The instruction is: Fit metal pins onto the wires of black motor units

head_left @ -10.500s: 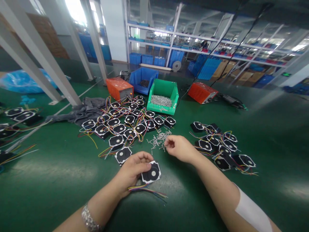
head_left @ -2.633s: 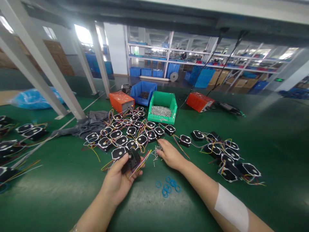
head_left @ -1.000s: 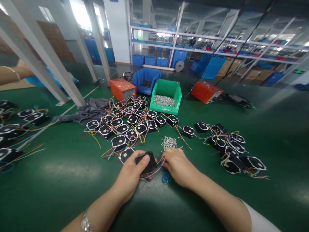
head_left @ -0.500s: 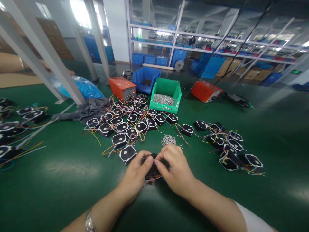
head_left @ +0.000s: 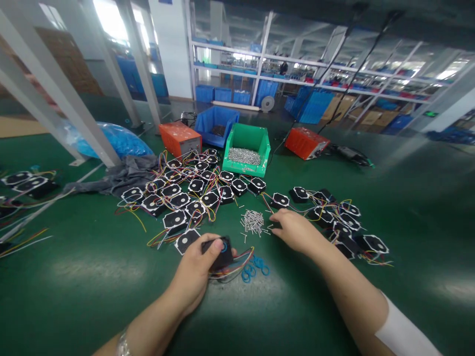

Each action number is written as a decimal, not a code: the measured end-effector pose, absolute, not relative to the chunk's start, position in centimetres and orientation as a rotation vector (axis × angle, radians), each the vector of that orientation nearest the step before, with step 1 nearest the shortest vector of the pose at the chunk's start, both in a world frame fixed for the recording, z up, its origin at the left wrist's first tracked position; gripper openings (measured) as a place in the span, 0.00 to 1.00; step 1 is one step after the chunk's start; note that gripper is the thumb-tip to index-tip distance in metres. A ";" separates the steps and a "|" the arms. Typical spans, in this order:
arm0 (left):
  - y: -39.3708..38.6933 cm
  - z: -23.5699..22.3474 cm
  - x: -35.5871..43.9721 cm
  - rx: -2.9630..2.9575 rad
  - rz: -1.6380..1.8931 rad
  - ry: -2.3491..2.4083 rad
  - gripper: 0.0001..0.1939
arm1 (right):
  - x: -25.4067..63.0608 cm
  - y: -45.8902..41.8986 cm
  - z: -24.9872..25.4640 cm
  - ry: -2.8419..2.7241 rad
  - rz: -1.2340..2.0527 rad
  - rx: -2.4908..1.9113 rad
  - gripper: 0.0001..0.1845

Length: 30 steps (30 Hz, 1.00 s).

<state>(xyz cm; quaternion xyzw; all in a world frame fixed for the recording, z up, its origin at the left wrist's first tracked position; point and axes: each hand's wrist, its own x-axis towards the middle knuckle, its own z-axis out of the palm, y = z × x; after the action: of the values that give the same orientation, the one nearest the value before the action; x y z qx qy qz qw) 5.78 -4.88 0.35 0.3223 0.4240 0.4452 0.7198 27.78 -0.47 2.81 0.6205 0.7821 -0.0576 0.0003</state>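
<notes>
My left hand (head_left: pixel 196 269) grips a small black motor (head_left: pixel 219 249) with a blue ring on its top face; coloured wires (head_left: pixel 241 256) trail from it to the right. Several loose blue rings (head_left: pixel 252 267) lie on the green table just right of it. My right hand (head_left: pixel 295 230) reaches forward over the table beside a small heap of metal pins (head_left: pixel 253 220), fingers curled down at the heap's right edge; what they hold, if anything, is hidden.
A pile of black motors with coloured wires (head_left: pixel 185 190) lies ahead left, another pile (head_left: pixel 341 222) to the right. Behind them stand a green bin of pins (head_left: pixel 245 151), a blue bin (head_left: pixel 215 123), two orange boxes (head_left: pixel 178 138) and a grey cloth (head_left: pixel 126 173).
My right hand has left the motor and moved forward-right to the pin heap. A blue ring now sits on the motor, which my left hand still holds.
</notes>
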 end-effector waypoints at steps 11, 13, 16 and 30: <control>-5.1 0.7 5.7 0.735 0.999 0.964 0.11 | 26.7 0.0 1.6 2.355 0.045 1.786 0.10; -5.0 0.4 5.6 0.759 1.033 0.983 0.13 | 26.6 -0.2 1.9 2.347 0.052 1.743 0.11; -4.8 0.0 5.2 0.826 1.088 1.091 0.16 | 26.5 -0.7 2.3 2.310 0.015 1.652 0.11; -4.6 -0.5 5.1 1.299 1.134 1.106 0.21 | 22.8 -3.3 4.4 2.779 -1.178 2.089 0.03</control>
<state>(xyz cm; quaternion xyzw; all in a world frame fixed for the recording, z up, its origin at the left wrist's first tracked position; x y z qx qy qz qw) 5.08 -4.62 -0.52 0.5417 0.4611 0.4730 0.5198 22.78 -3.33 4.42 0.5492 0.7307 -0.3098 -0.2617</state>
